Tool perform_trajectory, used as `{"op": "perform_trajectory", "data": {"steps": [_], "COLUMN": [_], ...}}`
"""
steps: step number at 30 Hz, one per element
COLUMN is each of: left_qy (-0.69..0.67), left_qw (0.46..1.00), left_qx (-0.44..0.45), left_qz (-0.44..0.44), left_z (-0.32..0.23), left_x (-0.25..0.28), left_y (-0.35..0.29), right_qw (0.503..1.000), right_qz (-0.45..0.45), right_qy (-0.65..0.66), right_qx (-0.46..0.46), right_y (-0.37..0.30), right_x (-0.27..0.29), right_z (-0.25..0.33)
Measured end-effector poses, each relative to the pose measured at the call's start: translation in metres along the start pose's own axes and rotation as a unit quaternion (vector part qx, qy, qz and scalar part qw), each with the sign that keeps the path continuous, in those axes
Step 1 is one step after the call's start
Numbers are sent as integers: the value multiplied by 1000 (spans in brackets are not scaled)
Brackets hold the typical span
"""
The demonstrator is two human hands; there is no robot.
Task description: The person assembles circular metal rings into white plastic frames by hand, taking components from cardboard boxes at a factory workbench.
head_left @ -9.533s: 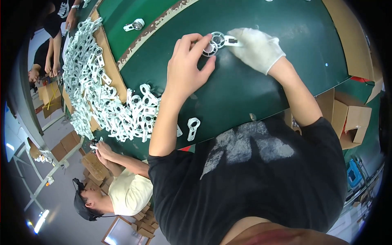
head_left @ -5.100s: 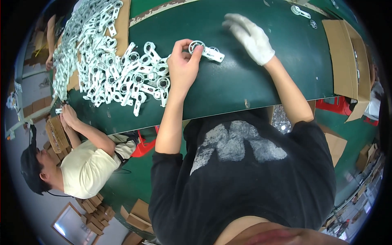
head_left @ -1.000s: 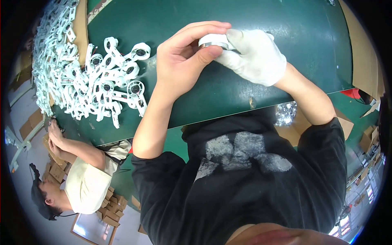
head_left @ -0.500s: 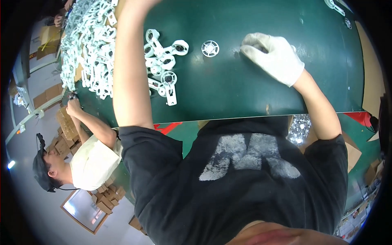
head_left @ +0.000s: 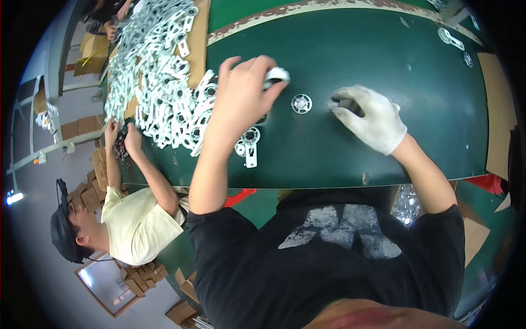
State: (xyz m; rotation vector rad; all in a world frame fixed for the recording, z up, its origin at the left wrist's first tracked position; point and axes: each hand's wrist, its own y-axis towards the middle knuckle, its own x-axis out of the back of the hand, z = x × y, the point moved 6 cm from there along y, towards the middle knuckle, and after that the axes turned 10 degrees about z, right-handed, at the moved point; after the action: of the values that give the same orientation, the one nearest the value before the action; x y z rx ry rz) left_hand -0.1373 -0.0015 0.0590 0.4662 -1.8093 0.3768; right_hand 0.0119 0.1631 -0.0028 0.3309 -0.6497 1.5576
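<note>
My bare left hand (head_left: 244,93) is above the table, thumb and fingers closed on a pale plastic ring-ended part (head_left: 278,75); the hand hides some of it. My right hand (head_left: 372,118), in a white glove, rests low over the green tabletop (head_left: 329,159) with its fingers curled toward the thumb. What they hold, if anything, is hidden. Between the hands a small round spoked disc (head_left: 301,103) lies flat. Below my left hand lies another pale part with a ring and a slotted arm (head_left: 250,148).
A large heap of similar pale parts (head_left: 159,82) covers the table's left side, partly on cardboard (head_left: 198,44). At the far right lie one pale part (head_left: 450,38) and a small disc (head_left: 467,59). A co-worker in a cap and light shirt (head_left: 142,225) works at the left.
My left hand has come back into view from beyond the top edge, now holding a pale part. My right hand stays near the same spot. The view has shifted, showing more of the far table.
</note>
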Motion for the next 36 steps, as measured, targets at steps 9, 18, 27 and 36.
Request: {"op": "perform_trajectory", "data": {"steps": [9,18,27,36], "left_qy": [-277,26,-210,-207], "left_qw": [948,998,974,973], "left_qx": [-121,-51,-49,-77], "left_qz": [-102,9,-70,-68], "left_z": [-80,-33,-38,-39], "left_x": [-40,-69,-84,-111], "left_y": [3,-28,-19,-19], "right_qw": [957,975,973,975], "right_qz": [-240,-169,-46,-28], "right_qy": [-70,-45,-111,-130], "right_qx": [146,-140,-200,-176], "right_y": [-8,3,3,1], "right_x": [7,40,23,20], "right_z": [-17,-38,-33,-25]}}
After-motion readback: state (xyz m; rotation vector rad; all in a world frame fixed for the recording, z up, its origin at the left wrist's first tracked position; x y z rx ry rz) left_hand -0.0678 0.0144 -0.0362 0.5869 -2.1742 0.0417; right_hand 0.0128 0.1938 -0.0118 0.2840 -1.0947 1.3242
